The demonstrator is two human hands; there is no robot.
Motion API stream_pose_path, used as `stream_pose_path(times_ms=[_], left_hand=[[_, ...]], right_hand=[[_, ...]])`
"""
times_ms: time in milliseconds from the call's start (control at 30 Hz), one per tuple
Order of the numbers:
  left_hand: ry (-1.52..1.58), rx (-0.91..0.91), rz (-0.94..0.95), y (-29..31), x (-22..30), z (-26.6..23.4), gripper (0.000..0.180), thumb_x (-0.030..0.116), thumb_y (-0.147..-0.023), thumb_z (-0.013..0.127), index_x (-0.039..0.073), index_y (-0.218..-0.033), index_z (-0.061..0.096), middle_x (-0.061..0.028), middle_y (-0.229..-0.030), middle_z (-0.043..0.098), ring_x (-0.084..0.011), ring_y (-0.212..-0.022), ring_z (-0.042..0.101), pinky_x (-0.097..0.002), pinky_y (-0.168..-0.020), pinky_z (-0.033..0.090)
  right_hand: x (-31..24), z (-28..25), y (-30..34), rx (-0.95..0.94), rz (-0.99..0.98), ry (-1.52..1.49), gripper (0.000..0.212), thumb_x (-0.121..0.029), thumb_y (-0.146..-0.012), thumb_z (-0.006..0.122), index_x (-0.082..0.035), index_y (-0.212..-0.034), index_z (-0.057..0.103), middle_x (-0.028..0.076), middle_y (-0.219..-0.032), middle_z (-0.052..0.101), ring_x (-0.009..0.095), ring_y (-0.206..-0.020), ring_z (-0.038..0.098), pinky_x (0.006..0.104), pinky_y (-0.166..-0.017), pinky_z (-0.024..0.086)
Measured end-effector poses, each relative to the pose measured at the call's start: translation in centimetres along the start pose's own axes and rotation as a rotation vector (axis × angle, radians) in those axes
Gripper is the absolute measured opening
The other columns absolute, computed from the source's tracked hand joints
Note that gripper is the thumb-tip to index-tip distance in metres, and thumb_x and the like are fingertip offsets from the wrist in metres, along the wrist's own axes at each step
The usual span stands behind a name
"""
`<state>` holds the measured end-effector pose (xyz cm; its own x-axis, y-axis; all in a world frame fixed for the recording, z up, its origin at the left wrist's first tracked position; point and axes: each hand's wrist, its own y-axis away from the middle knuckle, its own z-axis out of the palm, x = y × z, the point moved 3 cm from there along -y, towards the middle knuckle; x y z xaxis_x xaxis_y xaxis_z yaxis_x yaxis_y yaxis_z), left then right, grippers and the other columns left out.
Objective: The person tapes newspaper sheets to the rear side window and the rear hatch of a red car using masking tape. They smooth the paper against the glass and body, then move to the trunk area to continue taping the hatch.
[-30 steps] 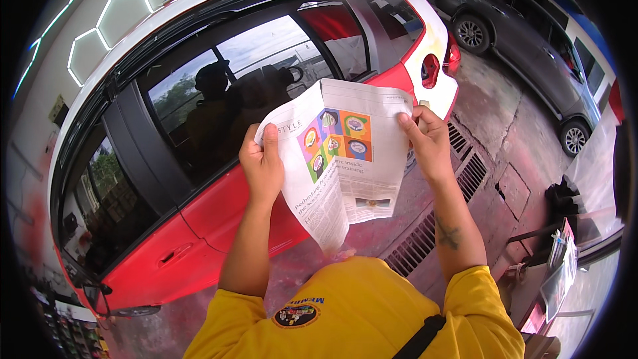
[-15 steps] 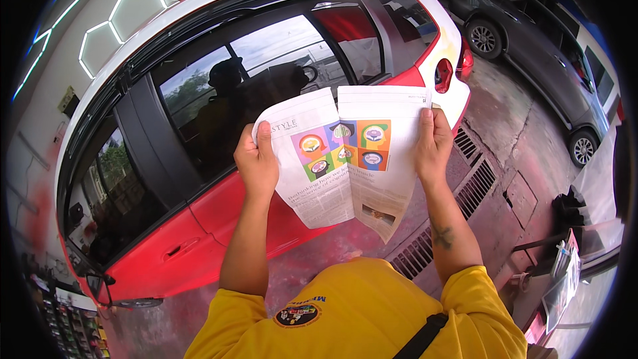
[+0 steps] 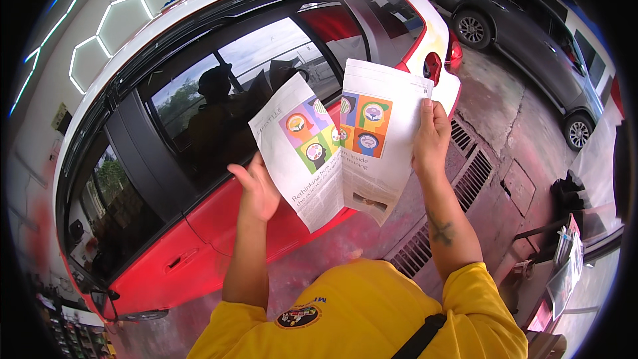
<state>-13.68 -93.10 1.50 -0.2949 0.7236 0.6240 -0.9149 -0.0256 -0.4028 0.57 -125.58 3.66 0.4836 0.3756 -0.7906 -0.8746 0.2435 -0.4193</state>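
A newspaper sheet (image 3: pixel 392 103) with a middle crease and a block of coloured pictures is spread in front of me. My right hand (image 3: pixel 430 138) grips its right edge, thumb on the printed face. By the left edge, my left hand (image 3: pixel 258 189) has its thumb stretched away from the paper. Some of its fingers pass behind that edge, and whether they touch the sheet is hidden. Just beyond the paper stands a red and white car (image 3: pixel 166 226) with dark side windows.
To the right a dark grey car (image 3: pixel 525 33) is parked. A metal floor grate (image 3: pixel 472 179) runs along the stained concrete. Papers (image 3: pixel 565 279) hang at the lower right. A shelf with small items (image 3: pixel 76 332) stands at the lower left. Hexagonal lights (image 3: pixel 123 20) line the wall.
My left thumb has come off the newspaper and spread outward. The sheet's left half has tilted and folded inward along the crease. My right hand keeps its grip.
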Motion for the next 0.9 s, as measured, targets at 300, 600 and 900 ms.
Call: stream_pose_path(times_ms=[300, 600, 900], left_hand=[[-0.711, 0.418, 0.075, -1.8, -6.3, 0.7, 0.034, 0.023, -0.11, 0.071, -0.005, -0.128, 0.072, -0.0084, -0.119, 0.077, -0.0129, -0.107, 0.07, -0.0332, -0.092, 0.056], [-0.907, 0.548, 0.416, -1.4, -3.4, 0.3, 0.034, 0.027, -0.113, 0.067, -0.005, -0.121, 0.075, -0.0061, -0.109, 0.078, -0.009, -0.097, 0.069, -0.0299, -0.085, 0.056], [-0.891, 0.608, 0.453, -2.6, -1.6, -0.5, 0.042, 0.034, -0.114, 0.063, -0.005, -0.127, 0.071, -0.0092, -0.112, 0.079, -0.0139, -0.099, 0.073, -0.0324, -0.087, 0.058]], right_hand=[[1.4, -3.8, 3.4, -0.558, -0.042, 0.283, 0.055, -0.04, -0.101, 0.083, 0.005, -0.13, 0.07, 0.009, -0.122, 0.077, 0.02, -0.121, 0.069, 0.0318, -0.103, 0.055], [3.8, -3.3, 2.3, -0.335, 0.215, 0.019, 0.043, -0.039, -0.116, 0.06, 0.001, -0.12, 0.076, 0.003, -0.109, 0.076, 0.008, -0.096, 0.065, 0.0277, -0.085, 0.053], [4.5, -3.3, 1.5, -0.224, 0.264, -0.148, 0.043, -0.034, -0.117, 0.057, 0.003, -0.139, 0.064, 0.012, -0.128, 0.075, 0.017, -0.11, 0.071, 0.0349, -0.097, 0.057]])
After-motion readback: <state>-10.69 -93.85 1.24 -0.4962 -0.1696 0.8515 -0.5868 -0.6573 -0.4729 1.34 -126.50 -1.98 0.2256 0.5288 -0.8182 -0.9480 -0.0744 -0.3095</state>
